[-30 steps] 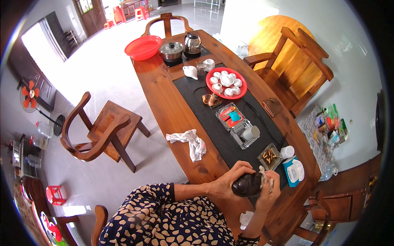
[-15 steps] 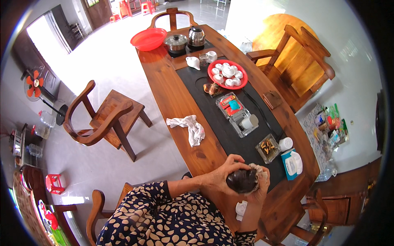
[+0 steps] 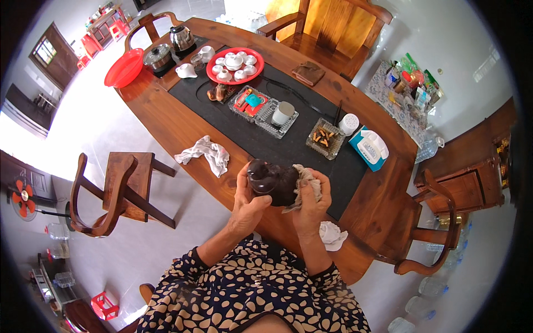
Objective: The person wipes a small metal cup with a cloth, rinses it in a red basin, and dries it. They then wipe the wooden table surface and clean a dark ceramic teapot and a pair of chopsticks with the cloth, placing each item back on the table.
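A dark brown, glossy ornament (image 3: 272, 178) with a rounded knob at one end is up in front of me, above the near edge of the table. My left hand (image 3: 248, 206) grips its left side, thumb along the underside. On its right end, my right hand (image 3: 313, 200) presses a crumpled beige cloth (image 3: 304, 187), fingers closed around it. A white cloth (image 3: 206, 155) lies crumpled on the wood to the left. Another white cloth (image 3: 332, 236) lies near my right forearm.
The wooden table (image 3: 161, 119) has a black inlay carrying an ashtray with butts (image 3: 325, 137), glass trays (image 3: 277, 119) and a red tray of teaware (image 3: 235, 83). A wipes pack (image 3: 371, 149) stands at right. A kettle (image 3: 181, 40), pot (image 3: 157, 56) and red basin (image 3: 124, 69) stand far left.
The ornament has turned, showing its knobbed end at left. My left hand has moved from its top to its left side. The whole view has swung to the right.
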A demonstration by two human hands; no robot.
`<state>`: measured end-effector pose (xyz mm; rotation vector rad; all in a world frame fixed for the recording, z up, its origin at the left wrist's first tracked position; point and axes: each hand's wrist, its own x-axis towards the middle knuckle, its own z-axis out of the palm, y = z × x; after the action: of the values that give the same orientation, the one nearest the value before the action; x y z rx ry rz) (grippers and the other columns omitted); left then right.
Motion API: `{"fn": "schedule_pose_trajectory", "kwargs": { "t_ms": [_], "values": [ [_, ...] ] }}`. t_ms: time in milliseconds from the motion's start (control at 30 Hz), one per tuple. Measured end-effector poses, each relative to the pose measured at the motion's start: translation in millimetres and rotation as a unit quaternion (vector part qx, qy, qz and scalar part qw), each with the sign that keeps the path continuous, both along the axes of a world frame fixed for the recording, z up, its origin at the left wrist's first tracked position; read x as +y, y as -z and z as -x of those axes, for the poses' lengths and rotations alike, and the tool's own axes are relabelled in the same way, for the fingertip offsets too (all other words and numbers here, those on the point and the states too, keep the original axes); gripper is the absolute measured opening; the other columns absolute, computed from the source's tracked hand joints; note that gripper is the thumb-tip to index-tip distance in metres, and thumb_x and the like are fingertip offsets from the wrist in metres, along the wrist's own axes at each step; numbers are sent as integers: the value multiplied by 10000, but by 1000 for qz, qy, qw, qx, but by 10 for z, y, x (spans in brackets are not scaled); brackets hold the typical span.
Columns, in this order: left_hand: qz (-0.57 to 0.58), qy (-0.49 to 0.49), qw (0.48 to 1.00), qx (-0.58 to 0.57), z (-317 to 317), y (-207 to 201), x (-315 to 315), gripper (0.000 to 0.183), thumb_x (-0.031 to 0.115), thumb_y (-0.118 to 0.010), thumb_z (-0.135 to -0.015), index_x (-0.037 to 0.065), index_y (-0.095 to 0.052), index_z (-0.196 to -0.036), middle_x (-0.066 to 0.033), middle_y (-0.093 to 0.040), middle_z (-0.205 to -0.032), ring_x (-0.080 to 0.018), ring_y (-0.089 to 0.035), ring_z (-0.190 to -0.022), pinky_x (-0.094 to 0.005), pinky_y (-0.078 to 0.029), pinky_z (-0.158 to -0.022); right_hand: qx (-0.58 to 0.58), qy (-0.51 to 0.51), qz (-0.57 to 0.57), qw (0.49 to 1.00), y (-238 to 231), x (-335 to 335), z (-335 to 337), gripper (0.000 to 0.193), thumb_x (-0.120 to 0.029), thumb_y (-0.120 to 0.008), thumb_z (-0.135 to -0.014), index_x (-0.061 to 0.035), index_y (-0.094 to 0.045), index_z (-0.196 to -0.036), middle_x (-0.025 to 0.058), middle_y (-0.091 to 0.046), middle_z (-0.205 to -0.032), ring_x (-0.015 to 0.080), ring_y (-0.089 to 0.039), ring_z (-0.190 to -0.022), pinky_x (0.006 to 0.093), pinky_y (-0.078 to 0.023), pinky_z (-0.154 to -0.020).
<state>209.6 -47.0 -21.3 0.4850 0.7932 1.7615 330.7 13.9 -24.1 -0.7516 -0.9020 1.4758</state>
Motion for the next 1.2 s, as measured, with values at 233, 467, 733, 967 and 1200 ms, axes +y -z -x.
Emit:
{"fn": "schedule_pose_trajectory", "kwargs": {
  "t_ms": [233,467,733,967,1200],
  "values": [
    [37,-28,998,-39,49,140,54,782,128,-825,-662,47,-373,-1295,-119,-526,-1193,-227,-558,-1099,-366,-473,-943,-215,33,-260,941,-149,-207,2,232,35,-589,-818,-6,-539,-1040,134,-572,-1087,272,-556,-1084,379,-414,-989],
    [-47,81,996,8,170,97,149,807,232,-830,-623,30,-397,-1274,-119,-518,-1218,-230,-556,-1105,-366,-464,-954,-253,-18,-265,930,-250,-160,-206,220,24,-633,-778,-27,-596,-990,101,-592,-1020,253,-536,-972,353,-432,-850],
    [-83,128,985,79,329,-5,279,844,229,-830,-586,34,-380,-1272,-141,-498,-1253,-241,-533,-1135,-370,-441,-977,-337,-55,-335,878,-460,37,-244,178,46,-629,-794,-31,-630,-954,70,-548,-999,172,-530,-863,282,-443,-736],
    [-137,141,966,169,342,-66,392,862,252,-839,-559,21,-387,-1256,-154,-505,-1235,-242,-515,-1146,-367,-415,-991,-349,-4,-340,873,-499,207,-128,246,59,-635,-767,-27,-641,-998,66,-518,-1010,178,-535,-876,287,-453,-747],
    [-114,115,980,120,421,-52,443,792,259,-724,-574,32,-362,-1241,-204,-535,-1157,-332,-571,-1081,-447,-490,-943,-396,-186,-305,846,-610,127,-363,464,1,-712,-724,-69,-605,-1170,95,-425,-1120,236,-510,-960,306,-447,-833]
  ]
}}
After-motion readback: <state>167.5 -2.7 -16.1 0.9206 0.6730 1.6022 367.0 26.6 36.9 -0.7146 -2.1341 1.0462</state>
